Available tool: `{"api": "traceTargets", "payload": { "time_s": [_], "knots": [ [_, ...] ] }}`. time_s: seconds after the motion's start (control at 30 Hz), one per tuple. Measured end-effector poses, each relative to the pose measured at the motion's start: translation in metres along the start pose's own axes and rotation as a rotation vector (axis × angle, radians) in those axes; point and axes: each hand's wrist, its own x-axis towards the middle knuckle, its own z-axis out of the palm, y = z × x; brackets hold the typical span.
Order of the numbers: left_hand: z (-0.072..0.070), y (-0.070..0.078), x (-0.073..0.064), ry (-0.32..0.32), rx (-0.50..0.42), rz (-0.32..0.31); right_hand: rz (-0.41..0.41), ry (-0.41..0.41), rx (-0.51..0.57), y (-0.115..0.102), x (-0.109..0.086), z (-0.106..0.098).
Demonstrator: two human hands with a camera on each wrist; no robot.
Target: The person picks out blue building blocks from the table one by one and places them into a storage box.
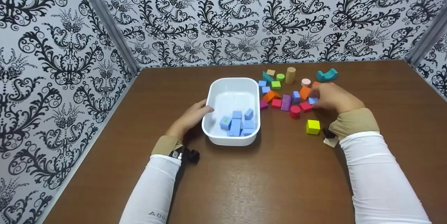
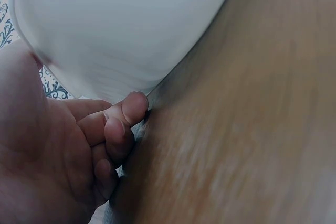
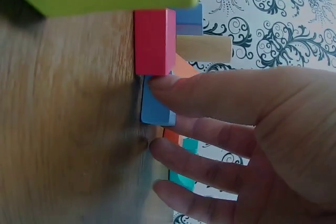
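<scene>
My left hand (image 1: 191, 117) rests at the left side of a white plastic bin (image 1: 231, 142), thumb over the rim and fingers curled low against its outer wall. Several light blue blocks (image 1: 235, 126) lie in the near half of the bin. On the right, my right hand (image 1: 335, 96) reaches down to a blue block (image 3: 156, 103) on the table. In the right wrist view the thumb presses its near face and the index finger is behind it; the other fingers are spread apart. A red block (image 3: 155, 43) stands right beside that blue block.
Mixed blocks crowd right of the bin, among them a purple block (image 1: 286, 102), an orange block (image 1: 305, 93), a wooden cylinder (image 1: 290, 75) and a teal arch (image 1: 327, 74). A yellow cube (image 1: 313, 127) sits nearer, by the right wrist. Patterned walls (image 1: 227, 17) border the table.
</scene>
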Motion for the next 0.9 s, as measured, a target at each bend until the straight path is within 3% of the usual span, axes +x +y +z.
{"api": "traceTargets", "payload": {
  "time_s": [0.4,0.63,0.77,0.9],
  "knots": [
    [0.001,0.000,0.001,0.008,-0.006,0.001,0.053,-0.036,0.017,0.000,-0.004,-0.003],
    [0.002,0.000,0.000,0.004,-0.023,0.000,0.025,-0.002,-0.012,0.000,-0.011,-0.017],
    [0.001,-0.001,0.001,0.011,-0.024,0.007,0.034,0.041,-0.004,-0.011,-0.017,-0.023],
    [0.001,-0.001,0.000,0.014,-0.009,0.011,0.102,0.079,0.029,-0.032,-0.028,-0.026]
  ]
}}
